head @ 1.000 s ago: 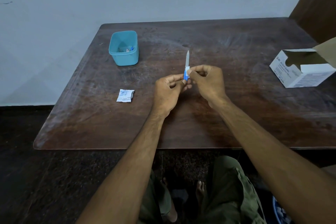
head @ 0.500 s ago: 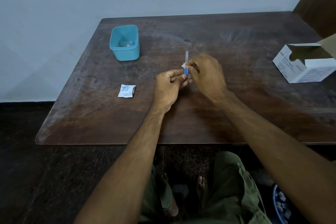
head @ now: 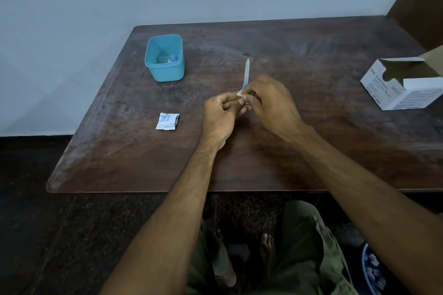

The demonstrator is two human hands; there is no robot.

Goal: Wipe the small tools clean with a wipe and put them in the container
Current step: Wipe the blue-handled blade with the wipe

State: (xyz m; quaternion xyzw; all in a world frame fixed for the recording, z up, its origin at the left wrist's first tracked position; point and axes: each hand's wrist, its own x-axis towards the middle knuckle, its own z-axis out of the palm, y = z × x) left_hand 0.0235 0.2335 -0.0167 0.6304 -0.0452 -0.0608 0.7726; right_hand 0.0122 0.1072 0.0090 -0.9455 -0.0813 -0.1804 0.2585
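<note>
Hands meet over the middle of the dark wooden table [head: 311,151]. The left hand [head: 219,116] pinches the lower end of a small tool [head: 246,74], thumb and fingers pressed together on it, while the right hand [head: 269,100] pinches a scrap of white wipe [head: 239,95] around the tool just where a blue section shows. The tool's pale, thin upper part sticks up and away from the fingers, tilted slightly, its tip pointing toward the far edge of the table. Both hands are touching each other at the fingertips, held just above the tabletop; whether they rest on it I cannot tell.

To the left and farther back stands a teal plastic container [head: 165,72], open at the top, with a few small items lying at its bottom, one with a blue part; they are too small to make out clearly. Nearer the front left, well apart from the container, lies a torn white wipe packet [head: 167,121], flat on the wood. At the right edge sits a white cardboard box [head: 393,93] with its flap open. Below the table edge the person's green trousers and bare feet show.
</note>
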